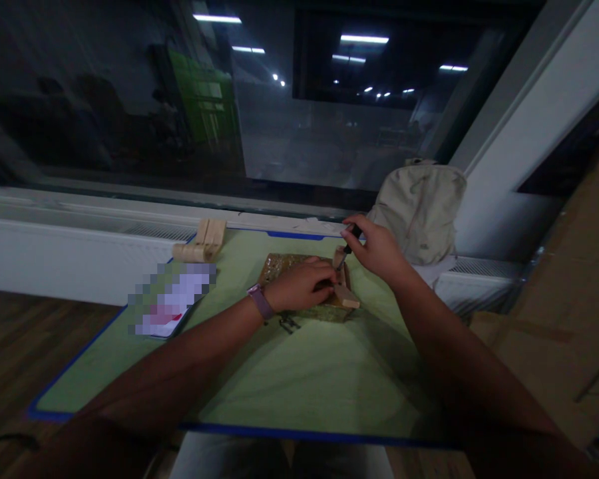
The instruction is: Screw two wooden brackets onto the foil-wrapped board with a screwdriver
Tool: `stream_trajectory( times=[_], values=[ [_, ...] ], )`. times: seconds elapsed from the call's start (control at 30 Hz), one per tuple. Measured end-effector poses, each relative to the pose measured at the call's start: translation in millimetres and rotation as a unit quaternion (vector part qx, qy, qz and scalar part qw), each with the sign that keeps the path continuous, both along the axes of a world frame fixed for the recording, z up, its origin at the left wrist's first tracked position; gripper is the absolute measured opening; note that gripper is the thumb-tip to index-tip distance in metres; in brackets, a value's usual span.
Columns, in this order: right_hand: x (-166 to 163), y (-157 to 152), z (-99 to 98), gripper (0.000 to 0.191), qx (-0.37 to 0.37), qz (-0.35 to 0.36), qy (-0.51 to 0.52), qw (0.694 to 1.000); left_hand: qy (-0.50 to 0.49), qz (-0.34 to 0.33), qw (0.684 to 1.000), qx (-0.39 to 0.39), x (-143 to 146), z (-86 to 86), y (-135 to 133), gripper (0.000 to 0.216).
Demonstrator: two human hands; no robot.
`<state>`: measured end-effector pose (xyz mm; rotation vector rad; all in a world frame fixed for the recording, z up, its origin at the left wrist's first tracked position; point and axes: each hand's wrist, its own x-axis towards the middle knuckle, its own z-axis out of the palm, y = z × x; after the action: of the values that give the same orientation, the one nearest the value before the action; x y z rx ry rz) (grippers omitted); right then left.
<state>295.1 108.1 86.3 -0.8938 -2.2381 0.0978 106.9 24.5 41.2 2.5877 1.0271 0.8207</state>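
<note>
My right hand (377, 249) grips the black handle of a screwdriver (348, 248), tilted with its tip down by a small wooden piece (347, 296). The fingers of my left hand (307, 285), a band on its wrist, are closed at that wooden piece and partly hide it. Under both lies a brown block wrapped in shiny tape (279, 265). Several small dark screws or similar bits (288, 324) lie in front of the block. What the screwdriver tip touches is hidden by my left fingers.
The green table (279, 379) has a blue edge. At its back left stands a light wooden assembly (202, 241), with a blurred-out flat item (177, 303) in front. A beige backpack (419, 206) leans by the window at the back right. Cardboard (524, 346) stands at the right.
</note>
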Motion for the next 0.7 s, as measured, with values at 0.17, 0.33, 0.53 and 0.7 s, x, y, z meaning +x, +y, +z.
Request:
stream_trajectory(
  times=[0.17,0.33,0.53,0.7],
  values=[
    [16,0,10.8,0.044,-0.012,0.032,-0.081,0.996,0.006,0.002,1.000,-0.001,0,1.2,-1,0.008],
    [25,-7,19.7,0.049,-0.030,0.028,-0.135,0.990,0.010,0.001,1.000,0.002,0,1.6,-1,0.007],
    [3,-21,23.4,0.024,0.006,-0.107,-0.148,0.983,0.020,0.011,1.000,-0.001,0,2.4,-1,0.012],
    [-7,-27,19.5,0.033,0.076,-0.190,-0.122,0.971,0.020,0.010,1.000,-0.002,0,2.3,-1,0.010]
  ],
)
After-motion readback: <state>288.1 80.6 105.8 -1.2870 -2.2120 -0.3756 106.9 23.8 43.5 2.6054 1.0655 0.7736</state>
